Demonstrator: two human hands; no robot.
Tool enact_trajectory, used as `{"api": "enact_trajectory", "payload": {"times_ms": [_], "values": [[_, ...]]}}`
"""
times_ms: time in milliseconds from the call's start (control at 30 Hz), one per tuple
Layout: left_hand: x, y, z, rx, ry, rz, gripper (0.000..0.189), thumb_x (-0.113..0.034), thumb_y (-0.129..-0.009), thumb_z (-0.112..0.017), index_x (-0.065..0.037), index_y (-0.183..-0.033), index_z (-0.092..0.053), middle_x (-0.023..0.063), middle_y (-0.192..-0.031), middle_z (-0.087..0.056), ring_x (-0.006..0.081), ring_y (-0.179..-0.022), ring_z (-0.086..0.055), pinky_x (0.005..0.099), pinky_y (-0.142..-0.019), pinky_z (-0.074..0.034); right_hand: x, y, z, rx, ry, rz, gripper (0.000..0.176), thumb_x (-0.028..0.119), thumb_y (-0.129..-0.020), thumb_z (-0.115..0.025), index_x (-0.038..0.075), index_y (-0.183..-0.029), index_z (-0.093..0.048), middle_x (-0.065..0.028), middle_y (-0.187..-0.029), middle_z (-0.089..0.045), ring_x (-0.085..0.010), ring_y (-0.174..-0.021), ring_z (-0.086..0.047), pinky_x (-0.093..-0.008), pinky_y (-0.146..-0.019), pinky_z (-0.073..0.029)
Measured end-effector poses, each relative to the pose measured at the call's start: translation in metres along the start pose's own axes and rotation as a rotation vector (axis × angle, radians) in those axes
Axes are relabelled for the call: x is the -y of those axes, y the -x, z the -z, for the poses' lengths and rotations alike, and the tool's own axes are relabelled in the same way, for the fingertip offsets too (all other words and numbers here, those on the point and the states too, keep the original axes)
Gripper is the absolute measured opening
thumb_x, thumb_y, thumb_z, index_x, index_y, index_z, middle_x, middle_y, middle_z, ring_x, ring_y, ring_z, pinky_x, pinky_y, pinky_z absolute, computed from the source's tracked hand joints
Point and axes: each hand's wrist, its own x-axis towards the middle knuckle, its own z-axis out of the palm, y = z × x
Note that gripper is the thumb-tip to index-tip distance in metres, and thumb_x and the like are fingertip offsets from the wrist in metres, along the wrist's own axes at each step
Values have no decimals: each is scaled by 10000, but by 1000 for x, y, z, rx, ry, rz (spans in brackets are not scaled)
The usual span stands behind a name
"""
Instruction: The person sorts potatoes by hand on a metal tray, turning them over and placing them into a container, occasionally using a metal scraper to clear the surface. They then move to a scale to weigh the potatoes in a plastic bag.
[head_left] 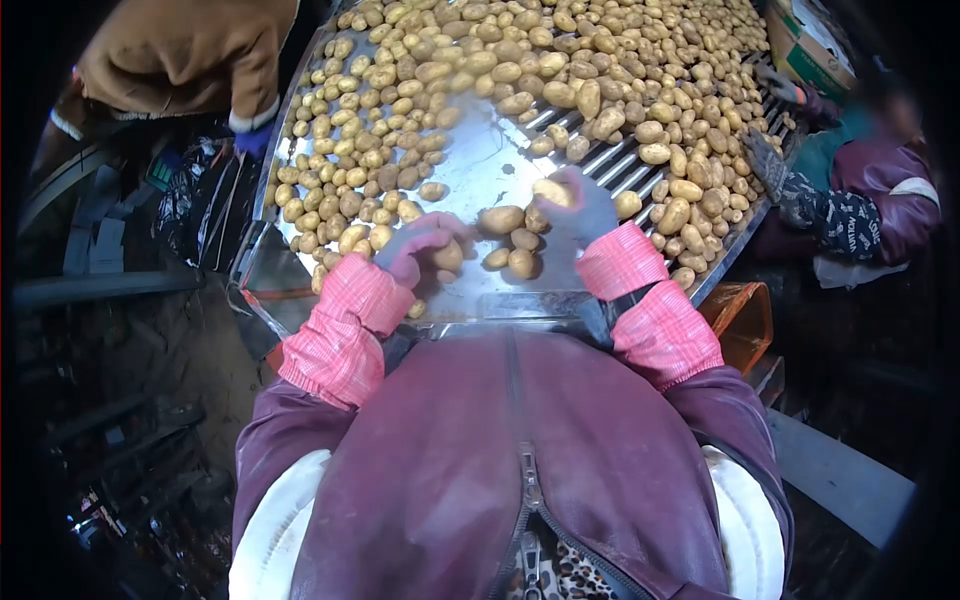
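Many potatoes cover a metal sorting table. My left hand, in a grey and pink glove, is curled round a potato near the table's front edge. My right hand, gloved alike, grips another potato with thumb and fingers. Between the two hands lies a small group of potatoes on the bare metal. Pink checked sleeve covers reach up both my forearms.
Slatted bars run along the table's right part. At the upper left stands a person in a brown coat; at the right is another person in a maroon jacket. A cardboard box and an orange crate are at the right.
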Motion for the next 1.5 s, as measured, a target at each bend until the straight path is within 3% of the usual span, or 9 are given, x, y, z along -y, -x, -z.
{"api": "enact_trajectory", "payload": {"times_ms": [133,367,567,667,767,967,1133,1333,1500], "values": [[20,17,-13,-12,488,-56,627,-468,-941,-508,-39,-1396,-472,180,-1057,-651,351,-921,-675,386,-710,-579,34,6,-36,340,-347,138,444,369,-866,-670,104,-1215,-601,-131,-1135,-647,-284,-1050,-633,-420,-876,-512],[48,21,9,7,654,-123,638,-565,-927,-474,-22,-1239,-599,180,-1063,-676,327,-896,-676,450,-668,-576,0,-23,-79,245,886,502,424,358,-854,-607,221,-1255,-598,-85,-1058,-618,-309,-965,-607,-423,-836,-499],[24,48,-14,-327,783,-170,742,-660,-935,-382,-53,-1329,-546,251,-1260,-602,396,-1093,-634,343,-565,-554,75,21,-63,439,-384,-111,355,331,-870,-615,205,-1201,-620,-100,-1207,-600,-295,-1102,-588,-427,-904,-488],[22,45,-12,-11,854,-221,766,-676,-937,-358,-48,-1346,-516,252,-1231,-602,421,-1102,-628,372,-611,-554,29,8,-50,-15,470,555,355,318,-856,-619,195,-1186,-667,-56,-1257,-593,-285,-1236,-508,-429,-927,-471],[22,43,-21,-286,749,-108,764,-644,-946,-358,-1,-1332,-506,257,-1247,-586,451,-1081,-628,429,-707,-570,53,15,-30,331,1070,342,230,299,-834,-605,196,-1000,-728,0,-1197,-611,-260,-1202,-487,-404,-929,-439],[20,38,-24,-75,672,-89,694,-538,-951,-423,-12,-1402,-452,274,-1282,-552,476,-1085,-609,499,-822,-559,-2,4,-66,-135,197,205,233,243,-793,-624,134,-982,-707,-72,-1076,-624,-313,-998,-568,-411,-895,-460],[21,38,-19,150,797,-121,761,-532,-896,-486,-91,-1501,-348,235,-1324,-540,434,-1007,-636,500,-771,-565,34,9,-29,226,-381,228,356,214,-852,-643,154,-1203,-632,-125,-1202,-596,-304,-1116,-584,-405,-941,-481],[24,41,-16,102,734,-136,747,-537,-899,-459,-92,-1492,-371,185,-1385,-506,433,-1032,-622,520,-850,-534,-21,-2,55,-209,984,-47,352,233,-802,-667,162,-1147,-652,-168,-1134,-575,-369,-1009,-589,-479,-916,-479],[25,38,-12,5,786,-197,703,-495,-931,-417,-101,-1508,-346,183,-1407,-495,462,-1087,-593,535,-932,-502,-80,-10,42,-242,910,-4,337,251,-752,-690,169,-1079,-671,-164,-1125,-581,-367,-1026,-587,-476,-921,-478]]}}
